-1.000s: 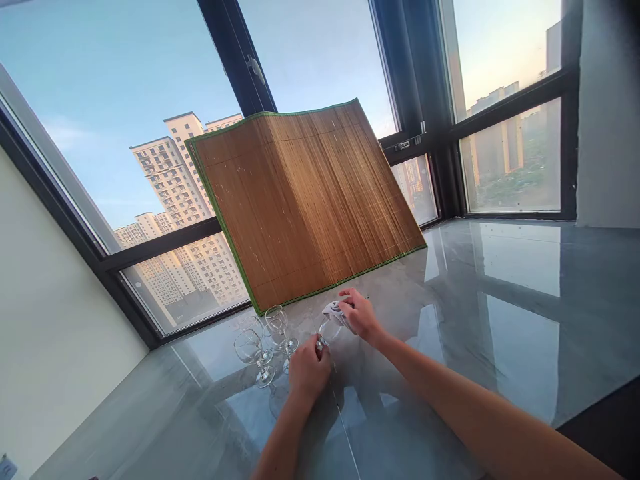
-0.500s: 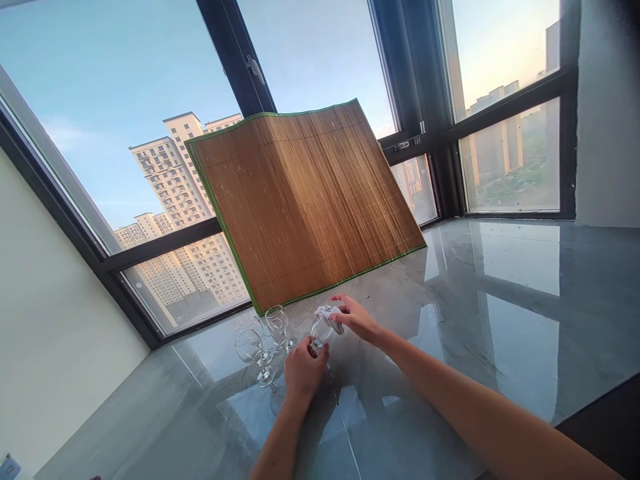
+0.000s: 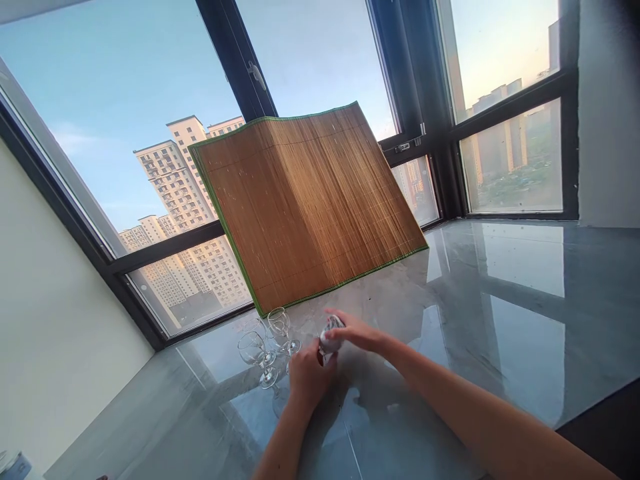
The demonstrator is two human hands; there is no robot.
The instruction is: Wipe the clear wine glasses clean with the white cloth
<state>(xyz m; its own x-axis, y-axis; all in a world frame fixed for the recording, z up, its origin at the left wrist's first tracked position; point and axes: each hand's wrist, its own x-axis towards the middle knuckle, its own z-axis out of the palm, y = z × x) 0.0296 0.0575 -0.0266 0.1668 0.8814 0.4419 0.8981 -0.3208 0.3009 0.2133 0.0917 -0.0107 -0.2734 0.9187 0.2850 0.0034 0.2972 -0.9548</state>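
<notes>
one wine glass (image 3: 327,341) with a white cloth (image 3: 333,325) is gripped by left hand (image 3: 307,375) and right hand (image 3: 357,331), just right of three standing glasses (image 3: 265,337); bare counter (image 3: 500,320) stretches right.

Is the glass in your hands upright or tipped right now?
Tipped. The left hand grips the glass at its stem end and the bowl points away toward the right hand, which presses a white cloth on it.
</notes>
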